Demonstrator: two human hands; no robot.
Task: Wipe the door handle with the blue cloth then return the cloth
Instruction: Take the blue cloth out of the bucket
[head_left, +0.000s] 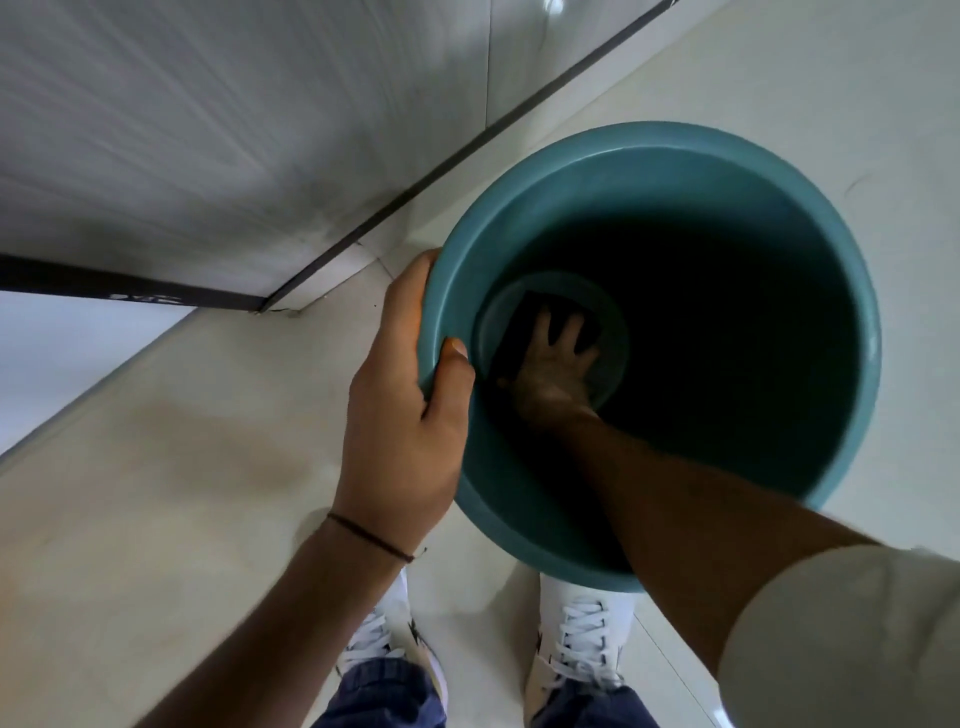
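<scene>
Teal bucket (675, 171): deep, standing on the pale tiled floor (182, 493), just ahead of two white laced shoes (582, 639).
Left hand (405, 415): clamped on the bucket's near-left rim, thumb inside, fingers wrapped outside; thin dark cord bracelet (371, 535) at the wrist.
Right hand (556, 369): reached down to the bucket's bottom, fingers spread flat on a dark folded cloth (524, 322).
Cloth: at the bucket's bottom, under the right hand's fingertips; colour unclear in the shadow.
Wall (208, 130): grey panels, beyond the left hand.
</scene>
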